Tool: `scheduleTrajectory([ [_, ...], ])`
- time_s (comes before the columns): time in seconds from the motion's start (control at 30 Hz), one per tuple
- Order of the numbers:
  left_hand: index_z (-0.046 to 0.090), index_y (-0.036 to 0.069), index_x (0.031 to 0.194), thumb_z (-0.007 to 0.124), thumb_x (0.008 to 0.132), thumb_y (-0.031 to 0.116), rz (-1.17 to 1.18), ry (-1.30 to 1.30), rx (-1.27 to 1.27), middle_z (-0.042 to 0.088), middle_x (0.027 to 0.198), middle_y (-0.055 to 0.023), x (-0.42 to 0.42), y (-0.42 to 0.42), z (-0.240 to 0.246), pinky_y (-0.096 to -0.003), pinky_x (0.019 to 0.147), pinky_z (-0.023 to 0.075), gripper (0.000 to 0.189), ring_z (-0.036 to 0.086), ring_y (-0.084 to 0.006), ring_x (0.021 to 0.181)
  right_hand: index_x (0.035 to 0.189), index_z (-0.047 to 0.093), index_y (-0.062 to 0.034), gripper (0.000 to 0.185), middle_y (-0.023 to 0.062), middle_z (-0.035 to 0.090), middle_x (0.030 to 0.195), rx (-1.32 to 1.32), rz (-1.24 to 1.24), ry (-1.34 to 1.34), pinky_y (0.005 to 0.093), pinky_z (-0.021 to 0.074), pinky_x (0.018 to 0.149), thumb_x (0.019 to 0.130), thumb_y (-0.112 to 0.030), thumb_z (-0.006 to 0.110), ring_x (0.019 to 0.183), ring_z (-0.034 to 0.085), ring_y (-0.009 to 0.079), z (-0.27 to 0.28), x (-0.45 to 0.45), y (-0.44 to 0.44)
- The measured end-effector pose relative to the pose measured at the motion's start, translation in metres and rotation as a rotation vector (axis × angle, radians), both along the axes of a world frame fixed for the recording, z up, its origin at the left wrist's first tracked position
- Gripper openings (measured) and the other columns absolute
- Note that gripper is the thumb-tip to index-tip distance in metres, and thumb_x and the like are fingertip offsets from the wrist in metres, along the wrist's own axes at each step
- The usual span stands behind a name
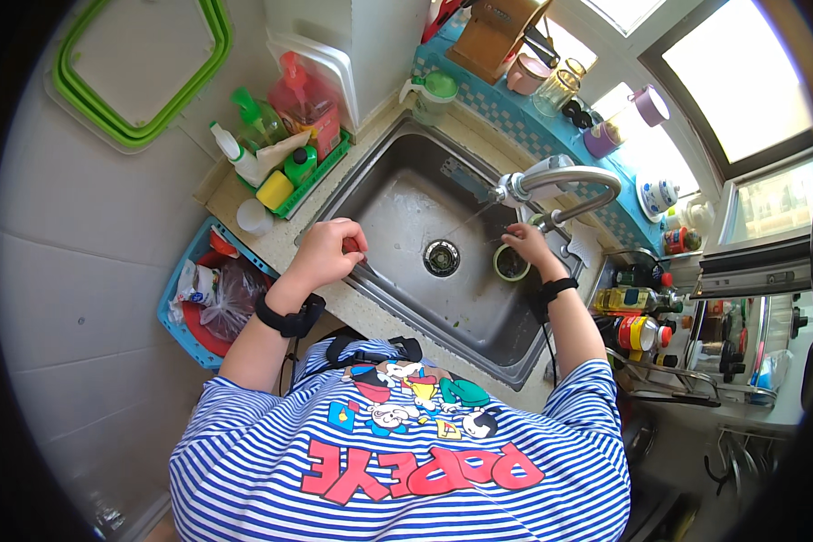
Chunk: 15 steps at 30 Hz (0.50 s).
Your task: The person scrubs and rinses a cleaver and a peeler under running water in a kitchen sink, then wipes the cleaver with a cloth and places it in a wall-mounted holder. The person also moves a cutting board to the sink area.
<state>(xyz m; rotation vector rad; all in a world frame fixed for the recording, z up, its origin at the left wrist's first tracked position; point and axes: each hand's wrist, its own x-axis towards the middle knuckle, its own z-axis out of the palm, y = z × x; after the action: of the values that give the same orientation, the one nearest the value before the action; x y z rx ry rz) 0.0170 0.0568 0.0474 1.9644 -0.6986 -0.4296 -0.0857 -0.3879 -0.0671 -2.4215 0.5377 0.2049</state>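
My left hand [330, 249] is curled above the near left rim of the stainless steel sink [406, 298]. Its fingertips are tucked in, so whether something small is between them is hidden. Over the right side of the basin, my right hand [531, 242] hangs with bent fingers above a small round strainer or cup [511, 264]. That piece has a pale green rim and a dark inside; I cannot tell whether my fingers grip it. A thin stream of water [471, 218] runs from the faucet [586, 175] into the sink. The round drain [442, 258] lies mid-basin, with green scraps near it.
Bottles and a yellow sponge [275, 190] fill a green caddy [311, 179] at the left. A blue bin [176, 318] with plastic bags stands below. Cups line the tiled window ledge [494, 101]. Seasoning bottles [633, 300] crowd a rack on the right, beneath an open cabinet door [762, 264].
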Motion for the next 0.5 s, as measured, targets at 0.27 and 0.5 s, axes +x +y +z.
scheduleTrajectory([
  [0.27,0.065,0.0,0.076,0.066,0.07,-0.004,-0.021,-0.024,0.034,0.065,0.078,-0.0095,-0.003,-0.004,0.01,-0.0287,0.064,0.0525,0.007,0.068,-0.0186,0.069,0.101,0.058,-0.007,0.032,0.0004,0.061,0.092,0.608,-0.234,0.09,0.0242,0.0412,0.059,0.094,-0.038,0.06,0.087,0.069,0.0176,0.04,0.013,-0.038],
  [0.5,0.064,-0.001,0.077,0.066,0.071,-0.004,-0.002,-0.009,0.012,0.065,0.079,-0.0097,-0.004,0.001,0.005,-0.0287,0.064,0.0528,0.007,0.069,-0.019,0.07,0.113,0.06,-0.0109,0.032,-0.0011,0.063,0.101,0.514,-0.199,0.121,0.0319,0.0489,0.084,0.095,-0.038,0.059,0.097,0.062,0.0175,0.077,0.006,0.004],
])
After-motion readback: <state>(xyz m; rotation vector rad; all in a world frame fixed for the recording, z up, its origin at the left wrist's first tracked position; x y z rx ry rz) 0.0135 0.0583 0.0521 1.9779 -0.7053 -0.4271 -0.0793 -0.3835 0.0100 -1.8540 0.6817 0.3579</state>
